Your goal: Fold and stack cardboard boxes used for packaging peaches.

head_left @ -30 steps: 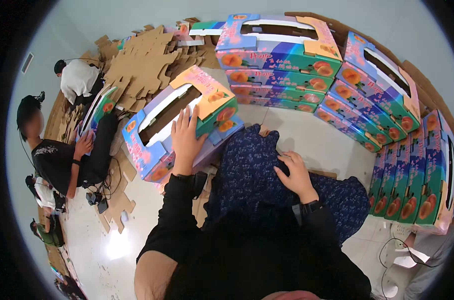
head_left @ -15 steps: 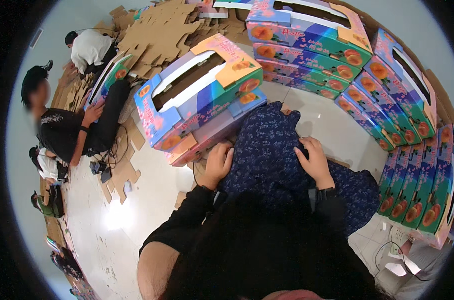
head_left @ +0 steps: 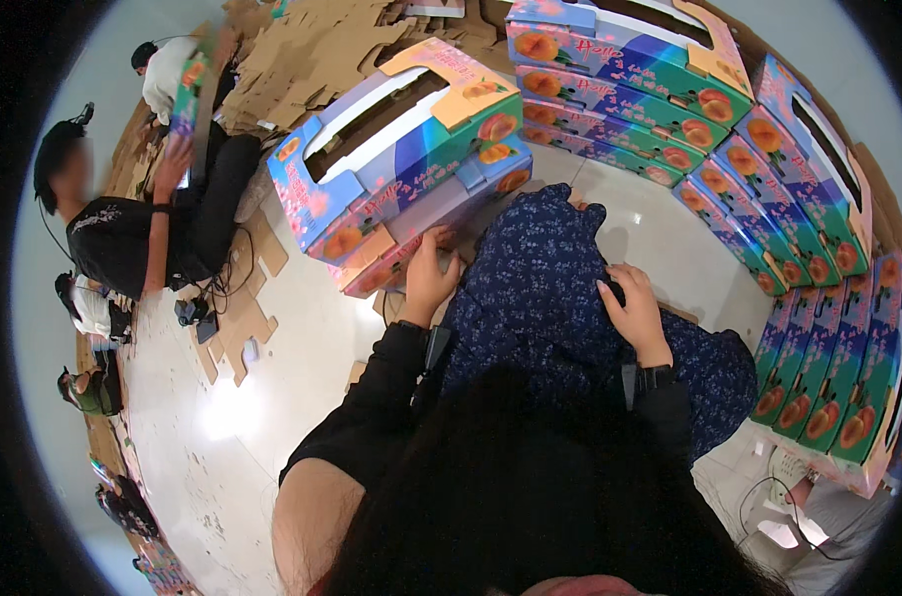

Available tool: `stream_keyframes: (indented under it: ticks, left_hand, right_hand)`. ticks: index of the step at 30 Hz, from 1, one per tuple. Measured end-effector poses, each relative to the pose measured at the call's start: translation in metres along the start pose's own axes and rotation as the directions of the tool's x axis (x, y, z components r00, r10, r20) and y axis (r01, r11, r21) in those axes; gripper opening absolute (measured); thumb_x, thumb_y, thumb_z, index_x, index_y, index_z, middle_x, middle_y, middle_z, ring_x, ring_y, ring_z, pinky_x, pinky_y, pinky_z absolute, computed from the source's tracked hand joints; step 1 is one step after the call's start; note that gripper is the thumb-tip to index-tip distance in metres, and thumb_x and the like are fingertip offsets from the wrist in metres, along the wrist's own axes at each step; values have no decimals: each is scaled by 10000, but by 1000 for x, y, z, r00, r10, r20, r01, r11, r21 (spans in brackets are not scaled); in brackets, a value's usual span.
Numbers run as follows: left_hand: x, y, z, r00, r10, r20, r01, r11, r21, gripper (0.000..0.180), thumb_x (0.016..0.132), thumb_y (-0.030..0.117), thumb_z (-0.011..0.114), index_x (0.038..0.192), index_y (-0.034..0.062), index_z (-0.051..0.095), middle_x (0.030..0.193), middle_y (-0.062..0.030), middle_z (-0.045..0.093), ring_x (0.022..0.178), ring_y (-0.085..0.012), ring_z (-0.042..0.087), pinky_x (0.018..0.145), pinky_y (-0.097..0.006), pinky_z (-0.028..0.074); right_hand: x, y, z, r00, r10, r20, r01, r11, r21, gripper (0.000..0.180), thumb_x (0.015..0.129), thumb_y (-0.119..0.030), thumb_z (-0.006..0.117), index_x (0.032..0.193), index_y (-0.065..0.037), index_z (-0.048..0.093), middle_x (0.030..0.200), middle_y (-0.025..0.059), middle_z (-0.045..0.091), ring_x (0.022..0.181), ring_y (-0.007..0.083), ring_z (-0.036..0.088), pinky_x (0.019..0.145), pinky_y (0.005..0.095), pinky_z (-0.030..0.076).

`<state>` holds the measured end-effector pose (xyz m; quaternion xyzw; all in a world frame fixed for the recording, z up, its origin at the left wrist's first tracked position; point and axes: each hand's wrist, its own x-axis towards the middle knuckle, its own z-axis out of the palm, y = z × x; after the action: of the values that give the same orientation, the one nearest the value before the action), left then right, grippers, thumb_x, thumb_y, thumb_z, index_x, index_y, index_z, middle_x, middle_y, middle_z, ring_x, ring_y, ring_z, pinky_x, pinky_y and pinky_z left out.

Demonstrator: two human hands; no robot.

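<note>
A seated person's left hand presses curled fingers against the low end of a tilted fruit box on the floor; the right hand rests open on a knee. One-handed, the box may slide off the box beneath.

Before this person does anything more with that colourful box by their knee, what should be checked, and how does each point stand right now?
1. Left hand on the lower fruit box: ok, fingers touch its edge.
2. Right hand free: ok, it rests on the patterned skirt, holding nothing.
3. Upper fruit box seated squarely: not ok, it sits tilted.
4. Box bottoms closed: cannot tell.
5. Floor around: not ok, cardboard scraps lie close.
</note>
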<state>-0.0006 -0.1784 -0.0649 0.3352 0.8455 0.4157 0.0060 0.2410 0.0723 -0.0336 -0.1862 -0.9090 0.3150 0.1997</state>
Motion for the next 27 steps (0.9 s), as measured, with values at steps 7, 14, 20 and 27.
stream_keyframes:
  ticks: [7,14,20,27]
  left_hand:
    - [23,-9,2,999,-15,-36,14,1000,-3,456,795,71,609,1218,17,446,1132,-187,621,1094,-331,590,913,-390,461]
    - [38,-33,9,997,57,-46,-50,988,145,487,759,60,635,1211,24,456,1094,-197,606,1029,-346,591,876,-399,470]
    - [-8,-70,15,986,-92,140,42,945,324,534,729,164,647,1230,77,483,1056,-196,571,1019,-392,547,880,-451,451]
    - [-44,-77,-1,824,-565,-41,465,635,617,645,719,297,675,1257,8,467,1099,-223,586,1034,-387,580,843,-483,486]
  right_hand:
    - [-7,0,-4,1000,28,-7,-28,1000,1,307,872,-230,630,1050,20,624,1087,192,599,1073,362,537,933,416,429]
    - [-1,1,-3,998,59,33,-60,998,25,331,891,-258,609,1051,31,621,1084,194,601,1066,358,542,923,409,434]
    - [1,-1,-4,994,88,68,-91,995,38,345,904,-272,595,1065,33,613,1075,200,603,1057,360,546,916,405,436]
    - [1,2,-3,981,155,116,-159,987,29,404,928,-326,552,1081,45,601,1059,211,609,1019,365,565,877,406,448]
